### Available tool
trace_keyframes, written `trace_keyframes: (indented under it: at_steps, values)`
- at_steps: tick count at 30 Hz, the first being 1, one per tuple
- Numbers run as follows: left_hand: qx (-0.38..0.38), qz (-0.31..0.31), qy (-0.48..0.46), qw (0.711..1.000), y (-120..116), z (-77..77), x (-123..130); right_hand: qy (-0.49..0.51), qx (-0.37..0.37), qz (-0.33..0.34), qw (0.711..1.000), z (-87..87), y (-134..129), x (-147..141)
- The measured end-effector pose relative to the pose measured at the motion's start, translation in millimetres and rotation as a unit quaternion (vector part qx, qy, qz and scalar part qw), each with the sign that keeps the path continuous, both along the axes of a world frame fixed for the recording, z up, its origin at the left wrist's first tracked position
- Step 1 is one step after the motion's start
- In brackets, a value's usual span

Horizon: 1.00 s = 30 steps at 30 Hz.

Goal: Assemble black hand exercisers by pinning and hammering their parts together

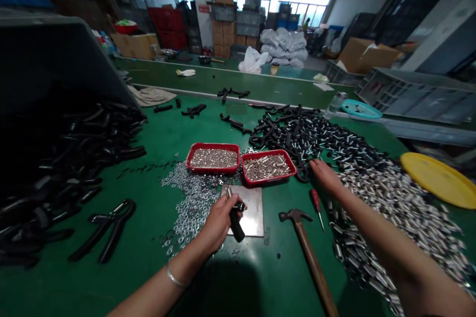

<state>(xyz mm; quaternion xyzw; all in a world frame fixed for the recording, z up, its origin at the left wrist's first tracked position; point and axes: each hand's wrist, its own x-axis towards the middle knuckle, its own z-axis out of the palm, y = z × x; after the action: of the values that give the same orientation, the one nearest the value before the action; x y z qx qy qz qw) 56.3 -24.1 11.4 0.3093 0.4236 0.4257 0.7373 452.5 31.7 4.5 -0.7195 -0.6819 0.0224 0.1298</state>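
Observation:
My left hand (219,215) is closed around a black hand-grip handle (237,225) with a metal spring (228,192) sticking up from it. It is held above a square metal plate (255,210). Fingers stretched forward, my right hand (325,176) is at the edge of a pile of black plastic parts with metal pins (316,133), beside a black ring-ended part (303,173). Its fingertips are partly hidden, and I see nothing held in them. Two red trays (213,170) (269,180) of small metal pieces sit just beyond the plate.
A wooden-handled hammer (310,252) and a red screwdriver (316,203) lie between my arms. Loose nuts (193,203) spread left of the plate. An assembled hand grip (111,228) lies near a black handle heap (74,158). Metal cylinders (401,208) and a yellow lid (442,181) are at right.

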Motion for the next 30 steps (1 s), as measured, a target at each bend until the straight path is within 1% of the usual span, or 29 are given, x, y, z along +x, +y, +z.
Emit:
trace_keyframes:
  at_steps: [2,3,4,5,6,7,8,9,10,11,12,13,14,15,17,18,19,20,22,24,26,27,28,29,30]
  values:
    - [-0.020,0.005,-0.026,0.999,3,-0.2,0,0.009,0.001,0.001,1.000,7.0,-3,3]
    - [-0.026,0.008,-0.032,0.999,4,-0.6,-1,0.018,0.011,-0.007,1.000,12.4,-8,-1]
    - [-0.029,0.010,-0.036,0.999,5,-1.2,-1,0.048,0.032,-0.022,0.998,18.5,-17,-10]
    - [-0.030,0.011,-0.040,0.999,5,-1.6,-1,0.086,0.052,-0.036,0.994,25.2,-29,-26]
    - [-0.028,0.009,-0.043,0.999,5,-1.7,0,0.186,0.088,-0.064,0.976,31.8,-43,-47]
    - [-0.025,0.007,-0.046,0.999,4,-1.4,1,0.315,0.109,-0.076,0.940,37.8,-59,-73]
    - [-0.020,0.003,-0.049,0.999,3,-0.5,3,0.429,0.104,-0.061,0.895,42.7,-75,-103]
    - [-0.013,-0.002,-0.052,0.999,1,1.0,6,0.514,0.079,-0.036,0.853,46.1,-90,-133]
    - [-0.005,-0.007,-0.053,0.999,-1,2.9,8,0.568,0.056,-0.018,0.821,48.0,-103,-162]
    - [0.001,-0.012,-0.053,0.999,-2,5.1,11,0.601,0.051,-0.008,0.798,48.1,-113,-188]
    - [0.007,-0.018,-0.052,0.998,-4,7.4,13,0.614,0.036,0.003,0.788,46.7,-119,-209]
    - [0.012,-0.023,-0.050,0.998,-6,9.4,14,0.612,0.023,0.011,0.790,43.9,-123,-224]
    - [0.017,-0.025,-0.046,0.998,-7,10.8,14,0.594,0.016,0.019,0.804,40.2,-125,-234]
    - [0.023,-0.026,-0.039,0.999,-8,11.6,13,0.563,0.016,0.028,0.826,36.0,-125,-240]
    - [0.034,-0.021,-0.019,0.999,-10,11.1,9,0.478,0.033,0.049,0.876,27.8,-123,-241]
    - [0.042,-0.018,-0.005,0.999,-11,10.2,7,0.439,0.042,0.060,0.895,24.7,-123,-240]
    - [0.050,-0.017,0.008,0.999,-11,9.3,4,0.410,0.047,0.070,0.908,22.8,-122,-238]
    - [0.060,-0.019,0.018,0.998,-12,8.7,2,0.393,0.051,0.079,0.915,22.2,-123,-237]
    - [0.075,-0.032,0.034,0.996,-13,9.9,-2,0.373,0.059,0.107,0.920,24.6,-124,-235]
    - [0.088,-0.058,0.057,0.993,-13,14.4,-5,0.347,0.067,0.158,0.922,29.8,-125,-234]
    - [0.116,-0.085,0.096,0.985,-13,20.3,-8,0.333,0.055,0.201,0.919,33.4,-123,-235]
    - [0.141,-0.090,0.122,0.978,-12,22.7,-9,0.346,0.044,0.200,0.916,33.7,-122,-237]
    - [0.170,-0.088,0.149,0.970,-11,24.3,-9,0.378,0.030,0.179,0.908,32.7,-119,-239]
    - [0.201,-0.081,0.178,0.960,-10,24.8,-10,0.426,0.005,0.147,0.893,30.7,-117,-243]
    - [0.230,-0.072,0.206,0.948,-9,24.1,-11,0.480,-0.029,0.111,0.870,28.1,-115,-246]
